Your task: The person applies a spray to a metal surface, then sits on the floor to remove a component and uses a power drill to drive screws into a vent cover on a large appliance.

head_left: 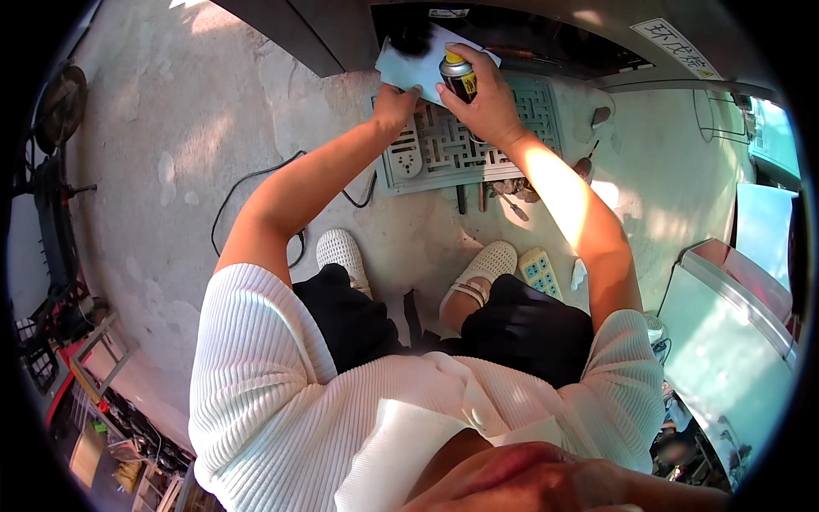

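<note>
My left hand grips the lower left edge of a pale, flat sheet that has a black patch near its top. Over the sheet's right part, my right hand is closed around a spray can with a yellow cap and a black and yellow label, its index finger up by the cap. Beneath both hands lies a grey slotted plate on the concrete floor. A dark steel appliance with an open black cavity stands just beyond the sheet.
Below the plate are hand tools. A black cable runs to the left. A power strip lies beside my right foot. Pale appliances line the right side; assorted metal frames and clutter line the left.
</note>
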### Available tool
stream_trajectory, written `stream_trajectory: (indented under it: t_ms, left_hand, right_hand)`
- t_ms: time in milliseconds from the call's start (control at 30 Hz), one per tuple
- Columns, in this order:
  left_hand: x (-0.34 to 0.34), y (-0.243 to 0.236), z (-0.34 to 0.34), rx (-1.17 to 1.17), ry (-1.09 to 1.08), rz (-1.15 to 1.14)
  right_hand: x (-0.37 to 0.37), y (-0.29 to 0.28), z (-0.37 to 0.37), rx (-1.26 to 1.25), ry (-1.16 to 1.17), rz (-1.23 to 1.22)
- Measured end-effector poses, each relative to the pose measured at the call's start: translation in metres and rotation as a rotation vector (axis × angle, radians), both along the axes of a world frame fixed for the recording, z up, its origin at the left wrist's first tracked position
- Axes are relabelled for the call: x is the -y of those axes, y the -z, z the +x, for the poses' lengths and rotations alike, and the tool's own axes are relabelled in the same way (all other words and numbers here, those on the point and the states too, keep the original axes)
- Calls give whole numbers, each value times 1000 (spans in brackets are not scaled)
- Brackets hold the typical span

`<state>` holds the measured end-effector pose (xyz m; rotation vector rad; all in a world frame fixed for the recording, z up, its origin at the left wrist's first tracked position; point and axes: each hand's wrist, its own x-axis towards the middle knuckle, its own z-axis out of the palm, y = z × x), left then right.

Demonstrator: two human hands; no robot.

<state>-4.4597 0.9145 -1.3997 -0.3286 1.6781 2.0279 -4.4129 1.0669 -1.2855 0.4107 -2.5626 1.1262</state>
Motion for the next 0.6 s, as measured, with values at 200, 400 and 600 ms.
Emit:
stream_trajectory:
  t_ms: [200, 400, 600]
  left_hand:
    - [4, -1, 7, 34, 28, -34]
    - [5, -4, 8, 2, 22, -11]
    - [4, -3, 9, -19, -9, 0]
  right_hand:
    - [8, 7, -53, 201, 43, 107]
    - [18, 4, -73, 333, 89, 242]
    - [17, 10, -72, 274, 114, 273]
